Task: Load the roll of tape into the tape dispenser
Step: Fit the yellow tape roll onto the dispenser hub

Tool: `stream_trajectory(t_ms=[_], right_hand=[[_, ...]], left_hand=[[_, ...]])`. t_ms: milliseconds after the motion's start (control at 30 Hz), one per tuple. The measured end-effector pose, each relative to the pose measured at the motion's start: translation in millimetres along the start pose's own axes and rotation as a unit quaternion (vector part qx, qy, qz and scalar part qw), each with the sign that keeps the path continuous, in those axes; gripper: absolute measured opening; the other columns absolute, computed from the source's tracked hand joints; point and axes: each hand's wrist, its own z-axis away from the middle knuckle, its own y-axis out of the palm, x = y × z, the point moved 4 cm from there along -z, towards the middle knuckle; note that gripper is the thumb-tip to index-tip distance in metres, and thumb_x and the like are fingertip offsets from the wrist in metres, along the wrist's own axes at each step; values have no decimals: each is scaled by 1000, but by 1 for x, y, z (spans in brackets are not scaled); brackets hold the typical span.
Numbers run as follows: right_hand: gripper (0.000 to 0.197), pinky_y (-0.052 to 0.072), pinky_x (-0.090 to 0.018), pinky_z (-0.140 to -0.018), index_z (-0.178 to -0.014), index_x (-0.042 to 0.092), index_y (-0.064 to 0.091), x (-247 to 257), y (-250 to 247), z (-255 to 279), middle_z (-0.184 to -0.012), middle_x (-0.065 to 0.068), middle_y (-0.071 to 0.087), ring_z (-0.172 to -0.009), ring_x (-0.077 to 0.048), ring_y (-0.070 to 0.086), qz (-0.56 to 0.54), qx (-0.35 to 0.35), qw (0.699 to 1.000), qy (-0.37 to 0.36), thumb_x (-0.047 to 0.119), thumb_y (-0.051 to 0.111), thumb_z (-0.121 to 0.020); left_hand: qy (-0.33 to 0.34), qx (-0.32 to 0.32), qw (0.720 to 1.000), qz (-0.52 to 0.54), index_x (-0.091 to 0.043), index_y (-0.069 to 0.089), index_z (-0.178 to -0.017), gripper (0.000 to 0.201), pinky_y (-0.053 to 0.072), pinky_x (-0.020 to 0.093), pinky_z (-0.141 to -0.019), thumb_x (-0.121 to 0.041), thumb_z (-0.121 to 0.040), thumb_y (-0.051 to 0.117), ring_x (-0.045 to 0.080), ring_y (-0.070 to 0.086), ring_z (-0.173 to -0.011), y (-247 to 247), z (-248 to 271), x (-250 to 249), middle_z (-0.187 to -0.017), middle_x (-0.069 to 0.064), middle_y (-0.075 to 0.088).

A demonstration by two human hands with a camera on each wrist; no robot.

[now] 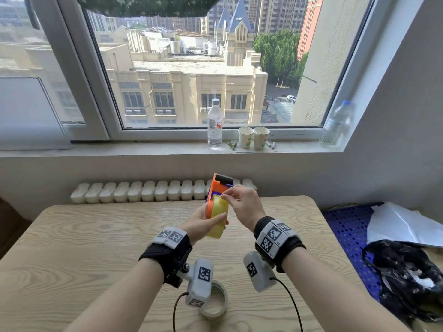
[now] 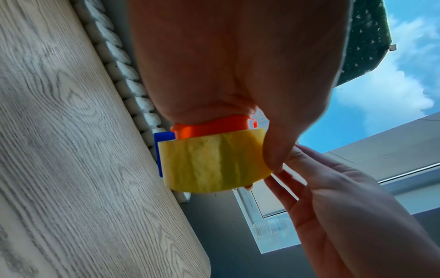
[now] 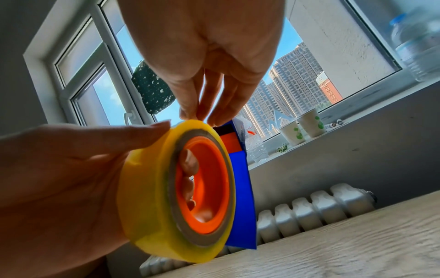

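Observation:
The orange and blue tape dispenser point(image 1: 219, 185) is held upright above the wooden table point(image 1: 96, 236). A yellow roll of tape point(image 1: 218, 216) sits on its orange hub point(image 3: 209, 169), beside the blue side plate point(image 3: 240, 206). My left hand point(image 1: 203, 222) grips the dispenser, with its fingers point(image 3: 188, 163) curled through the hub and its thumb point(image 2: 273, 150) on the roll's outer face. My right hand point(image 1: 227, 195) pinches the top of the roll point(image 3: 147, 197) with its fingertips point(image 3: 190, 112). The serrated cutter end points up and away from me.
A near-empty clear tape ring point(image 1: 215, 300) lies on the table under my left wrist. A white radiator point(image 1: 143, 191) runs behind the table. A water bottle point(image 1: 215, 124) and two paper cups point(image 1: 245, 137) stand on the sill. A blue crate point(image 1: 347, 231) and black bag point(image 1: 407, 279) sit at the right.

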Motion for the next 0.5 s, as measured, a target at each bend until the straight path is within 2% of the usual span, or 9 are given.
stream_trajectory(t_ms=[67, 200, 267, 333, 400, 500], right_hand=[[12, 53, -34, -80, -87, 7, 72, 2, 0, 0, -93, -10, 70, -84, -20, 65, -18, 1, 1000, 4, 15, 63, -85], [10, 49, -22, -72, -88, 7, 71, 6, 2, 2, -90, -9, 70, -79, -16, 63, -51, -9, 999, 0, 13, 63, -85], [11, 52, -28, -74, -88, 8, 71, 4, 1, 1, -90, -9, 70, -79, -17, 64, -49, -24, 998, 13, 15, 63, -85], [12, 55, -35, -78, -87, 9, 71, 4, 0, -2, -88, -9, 71, -81, -20, 65, -37, -23, 999, 28, 19, 64, -84], [14, 55, -34, -77, -85, 10, 72, 6, 0, -2, -83, -4, 69, -79, -17, 64, -23, 5, 999, 41, 22, 68, -81], [13, 52, -24, -72, -84, 8, 73, 9, 3, 1, -76, 4, 63, -73, -11, 61, -9, 30, 999, 35, 19, 73, -76]], left_hand=[[2, -20, 1000, -2, -3, 50, -120, 35, 52, 33, -74, -20, -90, 57, 20, 63, -75, 0, 0, -1, -84, 9, 65], [-16, -53, 998, 8, 2, 53, -116, 38, 53, 29, -64, -27, -93, 52, 22, 62, -67, 0, -1, -4, -85, 16, 64], [-16, -48, 999, 0, -1, 58, -108, 34, 53, 24, -59, -29, -89, 58, 20, 62, -66, 0, 1, -4, -85, 15, 65], [-10, -50, 998, -42, -9, 62, -101, 26, 53, 22, -63, -23, -81, 70, 19, 64, -74, -3, 5, -4, -89, 12, 68], [-10, -49, 996, -69, -12, 62, -101, 26, 53, 20, -64, -18, -77, 73, 16, 66, -75, -4, 6, -1, -89, 10, 70], [-9, -52, 996, -75, -14, 62, -89, 12, 50, 13, -50, -21, -81, 69, 3, 62, -54, -2, 9, 1, -74, 3, 68]])
